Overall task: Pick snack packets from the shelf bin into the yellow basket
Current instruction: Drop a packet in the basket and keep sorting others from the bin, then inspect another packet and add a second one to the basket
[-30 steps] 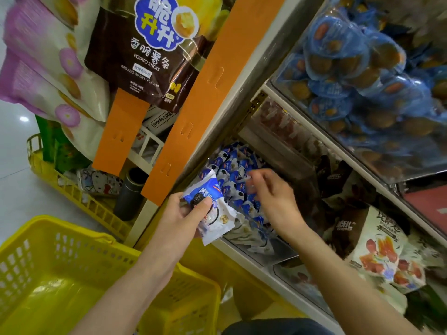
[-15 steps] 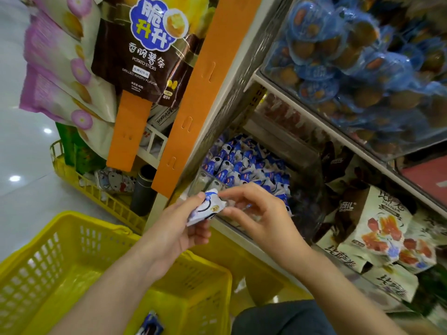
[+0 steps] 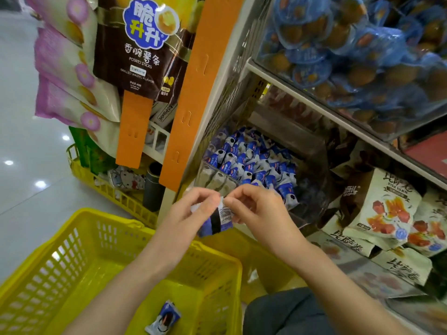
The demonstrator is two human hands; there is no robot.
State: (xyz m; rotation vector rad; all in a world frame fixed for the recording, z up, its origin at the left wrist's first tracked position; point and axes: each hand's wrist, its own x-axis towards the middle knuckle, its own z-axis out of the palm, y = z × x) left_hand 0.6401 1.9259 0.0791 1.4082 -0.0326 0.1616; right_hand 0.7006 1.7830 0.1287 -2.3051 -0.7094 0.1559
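Observation:
A clear shelf bin point(image 3: 212, 178) holds several small blue-and-white snack packets point(image 3: 251, 163). In front of it, both hands hold one such packet point(image 3: 219, 220), its back with a barcode facing me. My left hand point(image 3: 191, 213) pinches its left edge and my right hand point(image 3: 256, 211) pinches its top right. The packet hangs above the far rim of the yellow basket point(image 3: 72, 269) at the lower left. One blue-and-white packet point(image 3: 164, 319) lies on the basket's floor.
Hanging chip bags point(image 3: 142, 47) and orange strips point(image 3: 191, 93) flank the shelf post on the left. Cream snack bags point(image 3: 389, 213) fill the shelf to the right, blue-wrapped items point(image 3: 350, 49) the bin above. A second yellow basket point(image 3: 113, 192) stands on the floor behind.
My right hand left the bin and joined the left on the packet. Both hands came down toward the basket, and the packet turned its back to me. A packet now shows in the basket.

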